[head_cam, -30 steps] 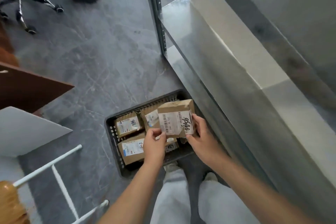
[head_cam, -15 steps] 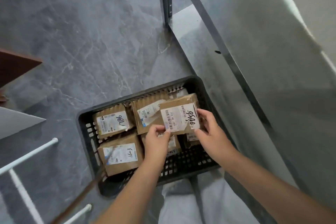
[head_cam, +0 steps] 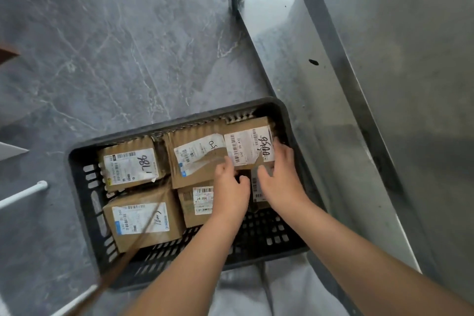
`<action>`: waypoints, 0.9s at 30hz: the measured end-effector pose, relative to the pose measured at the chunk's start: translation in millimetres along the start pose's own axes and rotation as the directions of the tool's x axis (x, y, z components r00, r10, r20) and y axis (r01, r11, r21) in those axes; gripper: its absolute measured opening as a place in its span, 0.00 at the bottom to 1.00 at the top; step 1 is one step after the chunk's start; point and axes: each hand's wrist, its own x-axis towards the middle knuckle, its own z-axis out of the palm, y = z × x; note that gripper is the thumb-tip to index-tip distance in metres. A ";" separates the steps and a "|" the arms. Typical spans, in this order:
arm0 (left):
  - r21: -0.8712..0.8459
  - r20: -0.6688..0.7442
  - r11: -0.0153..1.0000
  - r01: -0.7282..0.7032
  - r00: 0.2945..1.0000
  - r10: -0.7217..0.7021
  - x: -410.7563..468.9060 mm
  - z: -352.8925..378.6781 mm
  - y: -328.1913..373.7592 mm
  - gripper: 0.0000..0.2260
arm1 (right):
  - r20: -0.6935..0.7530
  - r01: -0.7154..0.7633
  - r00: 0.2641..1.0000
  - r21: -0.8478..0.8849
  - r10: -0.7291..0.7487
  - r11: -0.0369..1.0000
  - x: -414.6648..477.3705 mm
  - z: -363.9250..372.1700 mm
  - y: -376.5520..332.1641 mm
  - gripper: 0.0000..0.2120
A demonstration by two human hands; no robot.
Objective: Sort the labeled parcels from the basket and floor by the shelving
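- Basket (head_cam: 84, 187): a dark slotted plastic crate on the grey marbled floor (head_cam: 115, 46), just beside the foot of the metal shelving (head_cam: 341, 100) to your right.
- Parcel 9500 (head_cam: 247, 143): a brown carton with a white barcode label and handwritten "9500", at the basket's far right corner, overlapping the torn-label parcel (head_cam: 197, 159) next to it.
- Left hand (head_cam: 230, 187): your fingers curl onto the near left edge of parcel 9500; whether they grip it or only rest on it, you cannot tell.
- Right hand (head_cam: 282, 174): your fingers press the right edge and near right corner of the same parcel. Your two hands sit close together, one at each side of it.
- Parcel 786 (head_cam: 130, 164): at the far left of the basket, label up.
- Near-left parcel (head_cam: 143, 223): label up, with a handwritten mark too faint to read.
- Parcel J4 J06 (head_cam: 197, 202): in the middle of the near row, partly hidden by your left wrist.
- Brown strap (head_cam: 123, 261): crosses the near-left parcel diagonally, blurred.
- White rail (head_cam: 23, 195): at the left edge, clear of the basket.
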 end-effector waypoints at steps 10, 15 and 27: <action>0.115 0.102 0.991 -0.073 0.993 0.062 10.0 18.3 -5.6 0.31 | -0.033 -0.104 0.995 -0.352 0.099 0.930 45.7 26.9 9.4 0.41; 0.319 0.141 0.938 -0.136 0.985 0.094 27.9 14.1 -2.4 0.25 | -0.106 -0.107 0.993 -0.602 0.054 0.791 56.0 37.1 12.9 0.42; 0.739 0.289 0.644 -0.201 0.957 -0.034 32.7 18.2 16.4 0.33 | 0.199 0.080 0.974 -0.745 0.106 0.663 32.0 20.2 30.6 0.51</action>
